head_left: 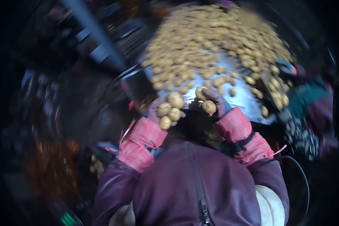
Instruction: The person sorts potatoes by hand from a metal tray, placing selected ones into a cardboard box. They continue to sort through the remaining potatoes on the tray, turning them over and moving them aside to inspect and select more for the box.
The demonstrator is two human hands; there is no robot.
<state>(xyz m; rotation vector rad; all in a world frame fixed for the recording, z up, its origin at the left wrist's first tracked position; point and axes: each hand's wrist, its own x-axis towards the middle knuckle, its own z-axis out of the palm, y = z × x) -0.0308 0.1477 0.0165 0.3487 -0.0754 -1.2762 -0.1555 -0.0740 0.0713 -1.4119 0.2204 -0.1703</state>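
My left hand (153, 110) is gloved and cups several potatoes (174, 113) in front of my chest, at the table's near left edge. My right hand (219, 101), also gloved, is closed around two potatoes (209, 107), one above the other. Both hands stay apart from each other, above the near edge of a shiny metal table (248, 107). A large heap of loose potatoes (199, 41) spreads over the far side of that table. Pink cuffs cover my wrists. Motion blurs the heap.
At the right a co-worker's gloved hand (286, 67) is beside a scoop-like container (271, 84) with potatoes. A green-and-purple sleeve (308, 98) shows there. A metal beam (98, 34) slants at upper left. A blurred orange sack-like shape (53, 165) lies lower left; a cable (303, 171) loops at my right.
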